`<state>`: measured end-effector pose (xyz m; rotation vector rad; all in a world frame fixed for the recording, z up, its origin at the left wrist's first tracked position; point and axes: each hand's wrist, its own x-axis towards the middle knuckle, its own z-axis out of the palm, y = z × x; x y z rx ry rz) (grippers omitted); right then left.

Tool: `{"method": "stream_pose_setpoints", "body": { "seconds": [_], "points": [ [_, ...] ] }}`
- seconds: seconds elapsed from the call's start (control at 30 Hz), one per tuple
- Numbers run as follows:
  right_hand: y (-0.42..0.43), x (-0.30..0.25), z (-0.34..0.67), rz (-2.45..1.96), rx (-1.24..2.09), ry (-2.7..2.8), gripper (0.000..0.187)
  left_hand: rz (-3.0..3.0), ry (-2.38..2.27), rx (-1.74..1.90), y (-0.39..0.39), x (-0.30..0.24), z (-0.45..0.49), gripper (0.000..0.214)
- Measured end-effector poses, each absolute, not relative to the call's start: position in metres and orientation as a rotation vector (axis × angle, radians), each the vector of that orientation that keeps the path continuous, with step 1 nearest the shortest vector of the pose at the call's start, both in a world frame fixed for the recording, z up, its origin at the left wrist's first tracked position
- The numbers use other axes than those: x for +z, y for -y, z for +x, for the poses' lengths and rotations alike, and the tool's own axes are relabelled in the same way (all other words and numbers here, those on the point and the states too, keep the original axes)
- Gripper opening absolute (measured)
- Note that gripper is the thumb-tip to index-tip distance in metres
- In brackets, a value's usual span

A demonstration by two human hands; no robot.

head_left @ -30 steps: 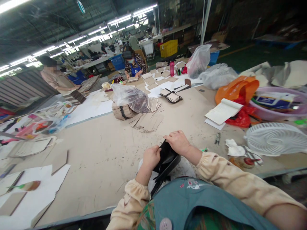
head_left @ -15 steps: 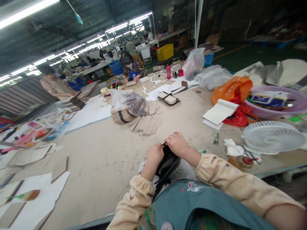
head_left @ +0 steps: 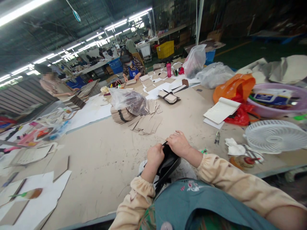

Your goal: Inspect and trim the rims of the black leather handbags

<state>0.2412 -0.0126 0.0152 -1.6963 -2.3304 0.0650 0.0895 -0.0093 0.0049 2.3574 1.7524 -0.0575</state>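
A black folded piece [head_left: 168, 164], like a flat bag or cover with black straps hanging below, stands on edge at the near side of the table. My left hand [head_left: 155, 156] is closed on its left top edge. My right hand [head_left: 177, 143] curls over its right top edge, fingers closed on it. Both wrists wear cream sleeves. A stack of grey cardboard pieces [head_left: 146, 123] lies on the table beyond my hands.
A clear plastic bag [head_left: 129, 100] sits on a banded cardboard bundle. To the right lie a notepad [head_left: 220, 111], an orange bag [head_left: 233, 88], a white fan [head_left: 275, 137], small snips [head_left: 217, 138] and a pink basin [head_left: 287, 108]. Two persons work at the table's far end.
My hands have closed together over the top of the black piece, pressing it narrower. The camera has tilted slightly.
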Motion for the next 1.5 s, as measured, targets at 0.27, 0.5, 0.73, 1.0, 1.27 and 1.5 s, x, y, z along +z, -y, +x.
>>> {"method": "stream_pose_setpoints", "body": {
  "seconds": [0.27,0.5,0.73,1.0,1.27,1.5],
  "points": [
    [0.011,0.013,0.245,-1.625,0.067,2.383,0.016,2.322,-1.78,-0.072,0.01,0.008,0.09,0.033],
    [0.013,0.012,0.247,-1.621,0.059,2.351,0.019,2.371,-1.746,-0.047,0.008,0.004,0.087,0.033],
    [0.011,0.01,0.246,-1.634,0.051,2.34,0.018,2.368,-1.743,-0.078,0.011,0.006,0.09,0.032],
    [0.011,0.011,0.245,-1.618,0.061,2.354,0.018,2.437,-1.632,-0.102,0.006,0.008,0.087,0.036],
    [0.009,0.006,0.259,-1.53,0.268,2.177,0.029,2.552,-1.604,-0.093,-0.01,0.012,0.097,0.035],
    [0.037,-0.012,0.277,-1.536,0.525,1.819,0.051,2.466,-1.736,-0.11,-0.01,0.008,0.098,0.037]
  ]
}}
